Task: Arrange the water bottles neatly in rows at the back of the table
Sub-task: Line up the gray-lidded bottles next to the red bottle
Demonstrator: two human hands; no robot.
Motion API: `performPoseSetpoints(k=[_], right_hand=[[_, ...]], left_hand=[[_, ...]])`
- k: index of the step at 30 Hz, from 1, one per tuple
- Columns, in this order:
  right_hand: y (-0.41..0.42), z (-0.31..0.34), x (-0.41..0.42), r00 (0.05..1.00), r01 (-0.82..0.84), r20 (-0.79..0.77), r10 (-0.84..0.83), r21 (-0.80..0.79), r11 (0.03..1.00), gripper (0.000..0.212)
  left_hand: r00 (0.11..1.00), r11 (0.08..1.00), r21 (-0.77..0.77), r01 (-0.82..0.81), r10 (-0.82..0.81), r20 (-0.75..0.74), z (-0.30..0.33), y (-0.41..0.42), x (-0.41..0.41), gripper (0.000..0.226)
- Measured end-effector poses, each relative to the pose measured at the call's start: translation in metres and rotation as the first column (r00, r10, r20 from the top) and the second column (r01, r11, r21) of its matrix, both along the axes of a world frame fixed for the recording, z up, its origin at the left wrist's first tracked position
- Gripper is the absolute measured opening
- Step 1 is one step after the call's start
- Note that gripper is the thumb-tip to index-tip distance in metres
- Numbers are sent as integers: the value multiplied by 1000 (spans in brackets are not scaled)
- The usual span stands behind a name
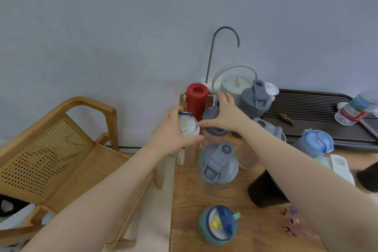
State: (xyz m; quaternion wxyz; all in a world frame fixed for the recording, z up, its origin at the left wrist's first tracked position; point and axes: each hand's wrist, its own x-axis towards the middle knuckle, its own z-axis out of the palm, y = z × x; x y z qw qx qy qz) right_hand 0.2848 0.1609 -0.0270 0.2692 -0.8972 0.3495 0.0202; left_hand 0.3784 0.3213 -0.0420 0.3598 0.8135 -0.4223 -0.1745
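Note:
Several water bottles stand on the wooden table (188, 200). My left hand (169, 135) grips a clear bottle with a white cap (187, 129) at the table's left edge. My right hand (225, 114) rests with spread fingers on the grey lid of a clear bottle (212, 125) just right of it. A red bottle (196, 102) stands behind both, against the wall. In front stands a clear bottle with a grey flip lid (217, 163). A dark grey bottle (255, 98) stands at the back right.
A white kettle (235, 86) under a curved spout (225, 32) stands at the back. A dark slatted tray (311, 112) holds a lying plastic bottle (356, 110). Blue-lidded bottles (316, 141), a black bottle (263, 190) and a small duck bottle (217, 225) stand nearer. A wooden chair (61, 149) is at left.

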Motion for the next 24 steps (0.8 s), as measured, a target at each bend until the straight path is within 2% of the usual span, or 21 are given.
performPoseSetpoints(k=[4,12,14,16,17,20,22,24], right_hand=[[-13,-10,-10,991,-83,-100,83,5,997,109],[-25,-10,0,992,-24,-123,12,-98,995,86],[-33,-10,1,991,-23,-132,8,-111,994,88],[-40,-9,2,991,-31,-129,16,-114,993,89],[-43,-9,3,992,-36,-127,21,-115,993,89],[-48,-7,7,994,-34,-111,22,-104,994,89],[-50,-6,12,993,-26,-113,15,-98,995,88],[-52,-6,17,993,-2,-120,-9,-86,996,89]], left_hand=[[1000,999,27,-18,18,16,4,-9,-4,62],[991,993,67,93,-86,-100,7,-16,-10,65],[989,993,61,105,-97,-114,9,-15,-7,51],[989,997,-14,82,-83,-126,13,-17,-2,30],[989,997,-69,45,-54,-140,15,-19,3,27],[990,989,-137,-63,44,-137,18,-37,26,39],[997,998,-56,-39,35,-65,19,-55,44,55],[998,997,46,62,-60,-35,19,-74,57,75]])
